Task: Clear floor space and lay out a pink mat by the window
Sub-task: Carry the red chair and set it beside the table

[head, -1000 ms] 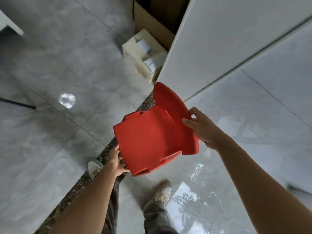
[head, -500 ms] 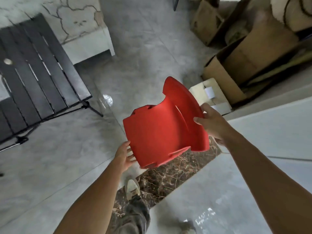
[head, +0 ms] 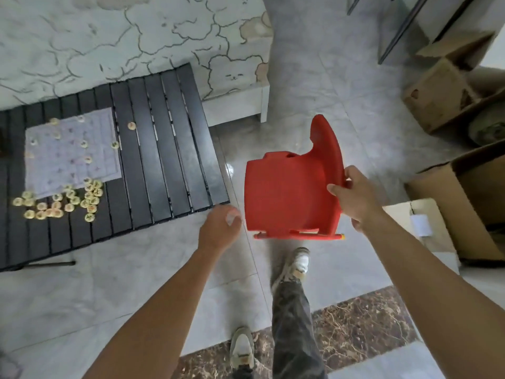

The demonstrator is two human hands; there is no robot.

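A small red plastic chair [head: 289,192] hangs in the air in front of me, above the grey tiled floor [head: 314,88]. My right hand [head: 352,198] grips the edge of its curved backrest. Just left of the chair's seat is my left hand [head: 220,228], off the chair, fingers loosely curled and holding nothing. No pink mat is in view.
A low black slatted table [head: 164,149] stands at the left with a paper game board [head: 72,151] and several round yellow pieces [head: 58,201]. Behind it is a bed with a patterned cover [head: 136,36]. Cardboard boxes [head: 464,195] crowd the right side. My feet stand on a dark marble strip [head: 363,326].
My left hand has let go of the chair, which now hangs from my right hand alone. I have turned left, so the black table and bed came fully into view.
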